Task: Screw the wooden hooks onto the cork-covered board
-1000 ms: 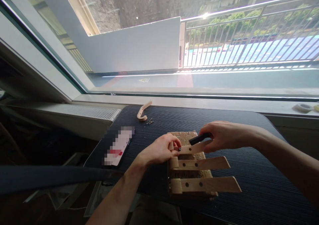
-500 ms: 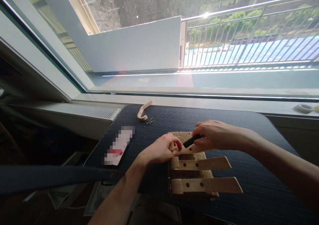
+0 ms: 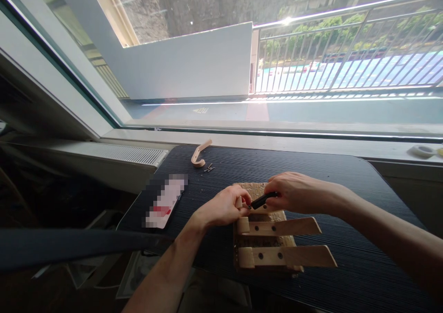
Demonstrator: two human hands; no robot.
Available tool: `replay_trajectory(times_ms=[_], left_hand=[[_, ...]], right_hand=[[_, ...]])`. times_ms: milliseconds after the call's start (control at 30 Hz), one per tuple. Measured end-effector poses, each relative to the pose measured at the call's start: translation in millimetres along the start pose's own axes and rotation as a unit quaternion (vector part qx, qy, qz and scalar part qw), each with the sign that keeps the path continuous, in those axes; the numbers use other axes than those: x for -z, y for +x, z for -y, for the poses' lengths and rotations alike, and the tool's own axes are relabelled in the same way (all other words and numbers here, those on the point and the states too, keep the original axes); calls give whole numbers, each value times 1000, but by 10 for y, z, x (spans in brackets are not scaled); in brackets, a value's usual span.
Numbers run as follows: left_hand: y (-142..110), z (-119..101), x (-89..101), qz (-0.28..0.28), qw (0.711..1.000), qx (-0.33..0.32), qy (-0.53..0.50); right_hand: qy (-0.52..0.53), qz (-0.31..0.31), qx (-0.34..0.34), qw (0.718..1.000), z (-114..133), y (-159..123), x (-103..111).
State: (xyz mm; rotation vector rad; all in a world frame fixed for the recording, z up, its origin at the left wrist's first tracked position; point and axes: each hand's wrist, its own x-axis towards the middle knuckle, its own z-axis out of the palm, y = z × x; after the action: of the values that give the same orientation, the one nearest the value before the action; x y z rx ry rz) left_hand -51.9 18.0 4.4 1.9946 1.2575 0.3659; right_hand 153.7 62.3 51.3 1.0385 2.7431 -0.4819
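Fingers (image 3: 245, 195) of the left hand (image 3: 224, 206) are bent inward, closed about the curled end of the far hook (image 3: 259, 210), a piece of pale wood lying across a rough brown block (image 3: 258, 189). A small metal bit shows at the fingertips; whether they pinch it is too small to tell.

Taking the block as the dial's centre, with twelve toward the window (image 3: 221, 123), the left hand comes in from ten o'clock and the right hand (image 3: 296, 194) from between one and two. The right hand is curled firmly around a black tool (image 3: 263, 200), whose tip points toward eight o'clock, right beside the left fingertips; contact there cannot be made out.

The middle hook (image 3: 299, 226) and the near hook (image 3: 306, 256) also lie across the block, tails jutting past its three o'clock edge, each with two dark round spots.

Toward ten to eleven o'clock on the dark table (image 3: 332, 170) lie a loose hook (image 3: 196, 157) and, just beside it, several screws (image 3: 209, 168).
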Motion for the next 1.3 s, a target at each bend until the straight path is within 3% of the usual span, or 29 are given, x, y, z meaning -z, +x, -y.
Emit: replay_trajectory(times_ms=[867,1167,1300], left_hand=[[-11,-4,0,-1,1000,25,-5],[-13,-10,7,2,1000,14,-3],[-3,11,-5,1,1000,12,-19]], right_hand=[[-15,-6,16,1000,28,71,-19],[30,17,-3,999,-1,24,2],[75,-40,12,996,-14,-21,90]])
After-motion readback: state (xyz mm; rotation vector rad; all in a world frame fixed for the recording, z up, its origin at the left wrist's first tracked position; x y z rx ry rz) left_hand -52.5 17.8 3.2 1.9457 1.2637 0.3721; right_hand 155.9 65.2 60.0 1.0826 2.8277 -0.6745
